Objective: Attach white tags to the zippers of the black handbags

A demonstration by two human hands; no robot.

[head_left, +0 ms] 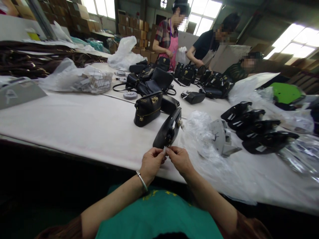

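Note:
My left hand [152,163] and my right hand [181,160] meet at the table's front edge, their fingertips pinched together. Between them is a small whitish piece [164,150], too small to tell whether it is paper or film. Right behind my fingers a black handbag [167,130] rests tilted on the table, its near end at my fingertips. Whether the whitish piece is fixed to that bag cannot be made out. Just beyond stands another black bag [148,111], upright, with a gold emblem and a zip.
Clear plastic wrapping [199,132] and a grey tape dispenser [222,137] lie right of my hands. Several black bags [270,142] line up farther right. More bags [154,81] fill the table's middle. A plastic bag of papers [82,79] is at left. Co-workers [171,43] stand across the table.

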